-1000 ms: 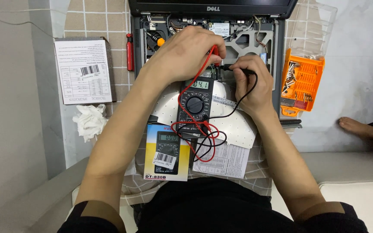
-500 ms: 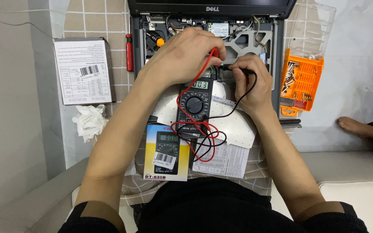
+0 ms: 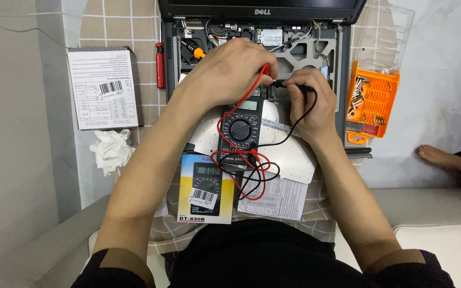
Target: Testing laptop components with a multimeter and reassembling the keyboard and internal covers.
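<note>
The black handheld multimeter (image 3: 240, 129) with its round dial lies on white paper between the forearms, just below the opened black laptop chassis (image 3: 294, 45).

Going left to right: a grey box with a white printed label (image 3: 105, 88), a crumpled white tissue (image 3: 111, 150) below it, a red-handled screwdriver (image 3: 159, 65), and the meter's yellow and blue carton (image 3: 206, 188).

The left hand (image 3: 229, 69) is pinched closed on the thin red probe (image 3: 264, 74), tip down among the exposed boards. The right hand (image 3: 310, 101) is closed on the thin black probe (image 3: 289, 84), the two tips close together above the meter. Red and black leads (image 3: 252, 176) loop loosely below it.

Past the right hand stands an orange plastic bit holder (image 3: 372, 101), and a bare foot (image 3: 444, 159) lies on the pale floor.

The probes look light and stiff, best held pen-like along the insulated barrels; the sharp tips could slip on small contacts. The leads seem soft and liable to snag. The meter seems light enough to slide if tugged.
</note>
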